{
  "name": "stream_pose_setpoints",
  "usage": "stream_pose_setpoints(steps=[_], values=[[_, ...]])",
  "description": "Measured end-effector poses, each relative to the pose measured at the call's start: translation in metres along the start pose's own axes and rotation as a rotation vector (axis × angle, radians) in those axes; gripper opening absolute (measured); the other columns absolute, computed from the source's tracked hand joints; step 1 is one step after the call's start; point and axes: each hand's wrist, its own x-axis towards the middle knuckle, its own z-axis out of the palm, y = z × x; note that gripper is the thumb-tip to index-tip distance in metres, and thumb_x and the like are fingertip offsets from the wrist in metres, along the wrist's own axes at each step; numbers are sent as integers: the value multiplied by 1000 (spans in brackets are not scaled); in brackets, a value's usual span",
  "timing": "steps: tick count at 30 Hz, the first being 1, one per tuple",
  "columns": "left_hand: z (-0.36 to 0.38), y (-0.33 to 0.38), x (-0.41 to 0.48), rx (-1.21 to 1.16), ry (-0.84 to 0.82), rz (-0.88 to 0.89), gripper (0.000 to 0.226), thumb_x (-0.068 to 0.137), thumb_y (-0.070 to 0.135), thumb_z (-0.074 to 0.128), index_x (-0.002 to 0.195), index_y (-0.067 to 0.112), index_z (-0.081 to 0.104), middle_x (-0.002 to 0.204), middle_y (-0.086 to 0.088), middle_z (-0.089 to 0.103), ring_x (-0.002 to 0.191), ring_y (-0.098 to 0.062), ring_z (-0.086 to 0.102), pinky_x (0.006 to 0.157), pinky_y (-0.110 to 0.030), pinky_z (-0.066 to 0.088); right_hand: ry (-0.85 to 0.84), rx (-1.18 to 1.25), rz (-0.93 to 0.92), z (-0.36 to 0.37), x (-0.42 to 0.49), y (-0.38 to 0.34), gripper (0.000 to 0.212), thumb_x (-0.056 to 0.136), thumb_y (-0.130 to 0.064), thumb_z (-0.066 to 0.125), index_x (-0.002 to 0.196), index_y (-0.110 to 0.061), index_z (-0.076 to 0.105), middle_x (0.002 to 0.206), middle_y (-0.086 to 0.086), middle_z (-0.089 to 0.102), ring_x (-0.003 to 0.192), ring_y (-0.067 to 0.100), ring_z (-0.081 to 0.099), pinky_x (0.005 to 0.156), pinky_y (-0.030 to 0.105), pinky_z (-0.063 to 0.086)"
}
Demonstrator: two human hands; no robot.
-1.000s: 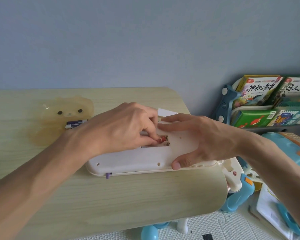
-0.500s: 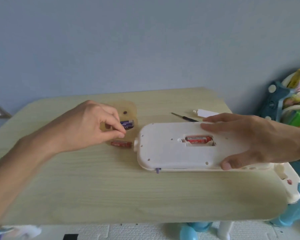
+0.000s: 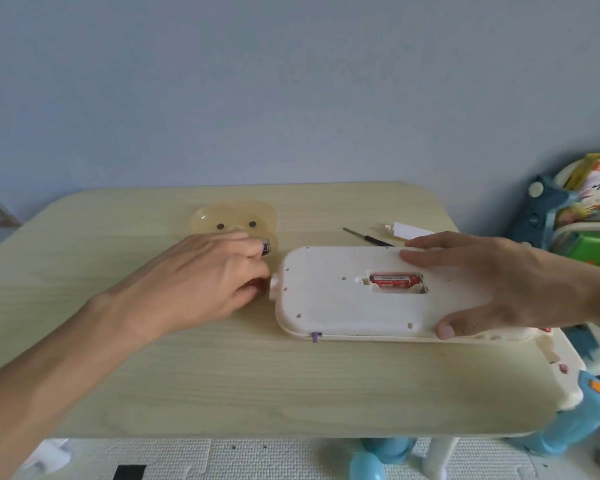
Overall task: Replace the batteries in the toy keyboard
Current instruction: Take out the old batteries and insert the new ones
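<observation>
**Clerk:** Item one, location and condition?

**Operator:** Toy keyboard (image 3: pixel 361 296), cream plastic, lying face down on the right part of the wooden table (image 3: pixel 222 375), its right end at the table edge. Battery bay (image 3: pixel 397 283) open on the back. One red battery (image 3: pixel 395 280) seated in the far slot; the near slot looks empty from my view.

**Clerk:** Item two, hands?

**Operator:** Right hand (image 3: pixel 499 289) spread flat over the keyboard's right end, thumb on the near edge, fingers across the back, pinning it down. Left hand (image 3: pixel 205 282) well apart from it, over by the amber bear-faced tray (image 3: pixel 232 220), fingers curled around a purple-tipped battery (image 3: pixel 265 246). I cannot tell whether it is firmly pinched or only touched.

**Clerk:** Loose parts?

**Operator:** White bay cover (image 3: pixel 409 231) and a thin screwdriver (image 3: pixel 368 238), both on the table behind the keyboard.

**Clerk:** Handling notes for the keyboard?

**Operator:** I judge it light, hollow and rigid, with a smooth shell that would slide on this tabletop under a push. I would keep the flat palm on it while loading. If it needs lifting, take it by the long edges, not the small knob at the left end or the purple tab on the near edge, which look snappable.

**Clerk:** And the battery?

**Operator:** Small, hard, round, prone to rolling. Pinch mid-body; expect the spring contact to resist.
</observation>
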Motion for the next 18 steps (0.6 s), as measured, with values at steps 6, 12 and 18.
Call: stream_pose_setpoints(steps=[6,12,18], values=[[-34,2,10,-264,190,-182,21,77,25,88,84,34,71,74,16,63,68,-4,58,63,-13,42,-17,-59,-6,-10,-1,-26,104,51,-93,69,146,-70,34,157,-47,23,139,-10,31,110,21,23],[-34,39,51,-704,308,-142,18,77,23,90,87,33,78,74,3,71,60,-33,57,59,-43,50,-6,-56,-14,-7,2,-19,103,55,-90,72,148,-68,33,155,-48,23,143,-7,31,110,22,24],[7,71,78,-886,271,-115,15,80,14,86,88,26,81,75,16,76,59,-12,61,60,-43,53,2,-52,-19,-7,1,-19,104,54,-89,74,147,-69,33,156,-48,23,147,-7,31,118,26,27]])
